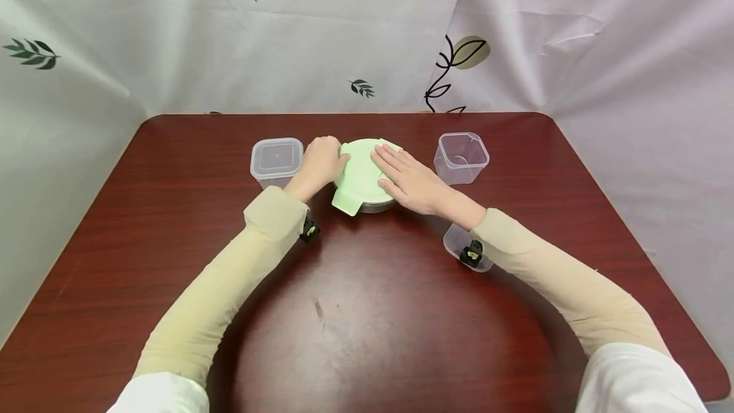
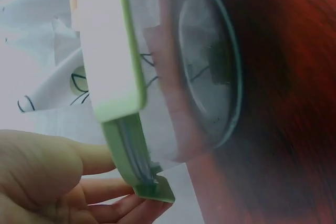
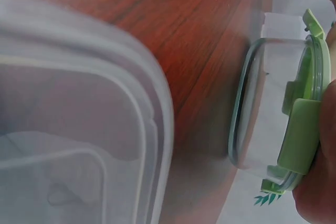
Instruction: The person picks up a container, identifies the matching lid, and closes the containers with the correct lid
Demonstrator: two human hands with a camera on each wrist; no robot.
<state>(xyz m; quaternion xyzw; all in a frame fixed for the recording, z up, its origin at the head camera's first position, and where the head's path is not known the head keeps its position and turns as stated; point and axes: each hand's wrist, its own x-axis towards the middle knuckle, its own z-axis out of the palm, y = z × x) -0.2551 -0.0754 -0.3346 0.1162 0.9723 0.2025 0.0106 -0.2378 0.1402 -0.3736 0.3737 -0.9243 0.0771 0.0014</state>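
Grips the edge of a green lid (image 1: 362, 167) with the left hand (image 1: 322, 159), thumb over the top, at about 10 o'clock on the rim, taking 12 as the table's far side; rests the right hand (image 1: 415, 180) flat on the lid from 3 o'clock, fingers straight, clasping nothing. Beneath the lid, a clear glass bowl (image 3: 270, 103), upright on the dark red table (image 1: 355, 311), at 12 o'clock from the body. Looks round from above, so offers no clear long axis; lies between the hands, with neither arm plainly nearer. Hinges, as a judgement, on the near flap (image 1: 347, 201): juts outward at 7 o'clock, closer to the left hand than to the right. Shows from the head only the lid's top and a sliver of glass; shows from the right wrist the bowl's clear side and a side flap (image 3: 299, 135) lying down along it, and from the left wrist, fingers behind a flap's end, unseen from above. Farther out, at 9 o'clock, a lidded clear box (image 1: 277, 161), just beside the left hand; at 3 o'clock, an open clear tub (image 1: 459, 174); at 4 o'clock, partly under the right forearm, a clear plastic piece (image 1: 455, 239), box or lid, cannot tell which.
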